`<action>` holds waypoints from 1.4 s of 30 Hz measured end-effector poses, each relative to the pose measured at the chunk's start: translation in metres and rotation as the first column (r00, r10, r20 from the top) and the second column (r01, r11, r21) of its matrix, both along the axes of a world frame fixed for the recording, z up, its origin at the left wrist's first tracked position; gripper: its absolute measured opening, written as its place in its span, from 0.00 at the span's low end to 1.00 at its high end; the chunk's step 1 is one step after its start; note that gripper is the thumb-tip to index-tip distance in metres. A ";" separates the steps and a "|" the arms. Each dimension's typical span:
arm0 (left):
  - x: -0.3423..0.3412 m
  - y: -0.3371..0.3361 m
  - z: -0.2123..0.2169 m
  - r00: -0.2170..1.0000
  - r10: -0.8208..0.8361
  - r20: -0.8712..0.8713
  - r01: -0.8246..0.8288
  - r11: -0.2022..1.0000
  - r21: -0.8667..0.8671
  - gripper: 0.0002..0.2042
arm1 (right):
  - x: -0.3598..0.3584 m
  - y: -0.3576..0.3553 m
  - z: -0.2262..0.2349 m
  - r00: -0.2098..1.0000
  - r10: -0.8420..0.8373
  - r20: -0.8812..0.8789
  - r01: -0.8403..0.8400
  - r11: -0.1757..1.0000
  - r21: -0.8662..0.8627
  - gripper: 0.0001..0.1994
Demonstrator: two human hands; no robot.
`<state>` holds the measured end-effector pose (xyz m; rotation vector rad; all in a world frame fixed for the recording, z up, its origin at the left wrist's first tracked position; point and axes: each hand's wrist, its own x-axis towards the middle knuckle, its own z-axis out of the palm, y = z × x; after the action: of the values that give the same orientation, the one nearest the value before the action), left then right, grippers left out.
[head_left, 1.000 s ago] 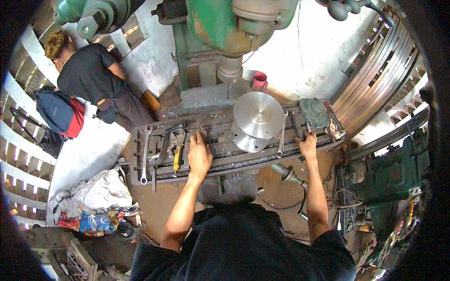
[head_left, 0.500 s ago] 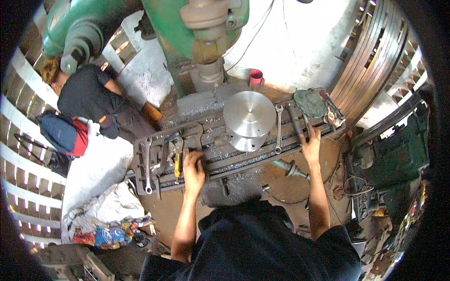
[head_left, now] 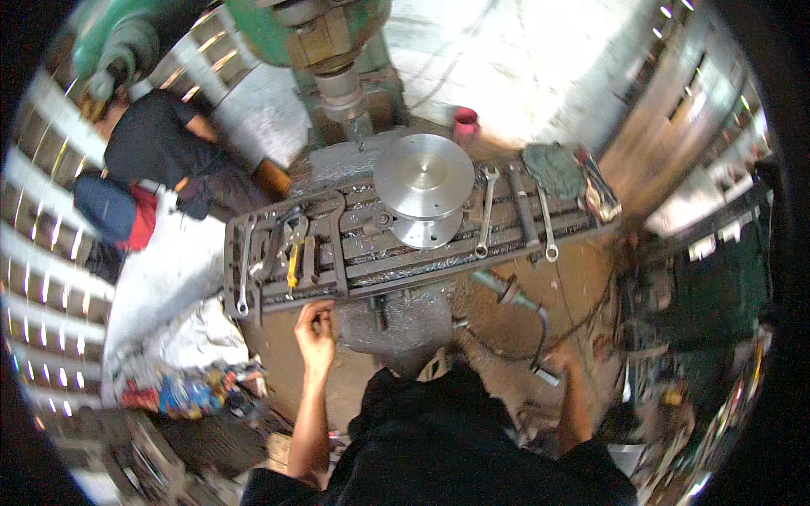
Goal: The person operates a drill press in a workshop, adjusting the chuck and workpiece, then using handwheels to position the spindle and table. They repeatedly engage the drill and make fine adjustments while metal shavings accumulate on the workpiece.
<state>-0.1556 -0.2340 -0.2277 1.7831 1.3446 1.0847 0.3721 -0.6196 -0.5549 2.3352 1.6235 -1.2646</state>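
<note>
Crank (head_left: pixel 542 319) x1, spool (head_left: pixel 423 174) x1, combo wrenches (head_left: pixel 486 212) x3

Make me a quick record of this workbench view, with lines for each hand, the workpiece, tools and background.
Left hand: bare left hand by the near edge of the grey slotted metal table; nothing visible held
Right hand: bare right hand, blurred, beside the grey-green metal crank; grip unclear
Workpiece: shiny silver flanged metal spool, upright on the table
Tools left: yellow-handled tool
Tools right: long silver wrench, dark cylindrical bar
Background: red mug, black-shirted person
</note>
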 end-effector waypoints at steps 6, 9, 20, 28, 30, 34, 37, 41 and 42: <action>-0.011 -0.133 -0.071 0.962 0.235 -0.135 -0.249 0.964 -0.096 0.12 | -0.059 0.052 0.002 0.603 -0.407 -0.686 0.326 0.911 -0.254 0.21; -0.020 -0.207 -0.133 0.972 0.102 -0.213 -0.211 0.780 -0.589 0.13 | -0.066 0.062 0.049 0.348 -0.607 -0.714 0.353 0.791 -0.500 0.24; -0.046 -0.324 -0.300 0.993 0.098 -0.060 -0.102 0.510 -0.854 0.18 | -0.081 0.043 0.190 0.410 -0.449 -0.794 0.434 0.862 -0.264 0.18; -0.038 -0.319 -0.311 0.993 0.085 0.079 0.026 0.497 -0.867 0.16 | -0.119 0.040 0.211 0.819 -0.395 -0.416 0.434 0.901 0.000 0.22; -0.028 -0.318 -0.311 0.986 0.134 0.097 0.028 0.444 -0.896 0.16 | -0.122 0.037 0.207 0.834 -0.389 -0.391 0.446 0.893 0.064 0.26; -0.007 -0.315 -0.313 0.981 0.167 0.103 -0.006 0.550 -0.835 0.18 | -0.118 0.047 0.165 0.885 -0.394 -0.249 0.384 0.919 -0.089 0.29; 0.009 -0.305 -0.319 0.986 0.167 0.005 -0.096 0.589 -0.802 0.19 | -0.100 0.064 0.094 0.959 -0.265 0.098 0.258 0.963 0.081 0.22; 0.031 -0.284 -0.332 0.977 0.181 -0.115 -0.203 0.608 -0.768 0.19 | -0.025 0.105 0.010 0.964 -0.239 0.115 0.227 0.967 0.114 0.20; 0.038 -0.278 -0.335 0.964 0.223 -0.145 -0.251 0.579 -0.775 0.20 | 0.001 0.119 0.004 0.949 -0.283 0.136 0.272 0.958 0.095 0.20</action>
<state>-0.1172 -0.5116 -0.5625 0.9580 1.7546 0.4189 0.3728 -0.5010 -0.5510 2.7079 1.3568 -1.0507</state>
